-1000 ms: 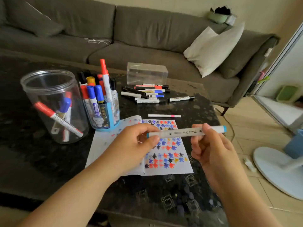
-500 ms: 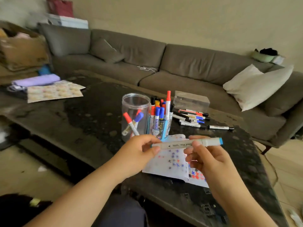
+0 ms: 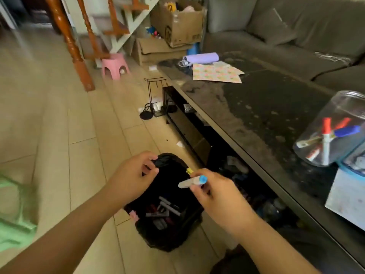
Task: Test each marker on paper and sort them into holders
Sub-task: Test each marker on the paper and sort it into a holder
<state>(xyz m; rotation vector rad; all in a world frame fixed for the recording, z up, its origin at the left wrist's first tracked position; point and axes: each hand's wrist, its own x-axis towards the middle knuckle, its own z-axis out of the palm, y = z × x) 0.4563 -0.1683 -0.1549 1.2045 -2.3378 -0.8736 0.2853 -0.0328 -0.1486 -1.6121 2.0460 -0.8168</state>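
The clear jar (image 3: 333,133) is cut off at the right edge, red- and blue-capped markers (image 3: 325,137) leaning inside, and whatever sits in the black bin (image 3: 167,204) on the floor is too dark to name beyond a few pen-like shapes. Over that bin, the right hand (image 3: 215,194) pinches the white marker (image 3: 192,181) by its blue-capped end, fingers curled round it. The left hand (image 3: 132,177) hovers beside it, fingers loosely curled, thumb near forefinger, holding nothing visible. The dark bench (image 3: 266,115) runs along the right.
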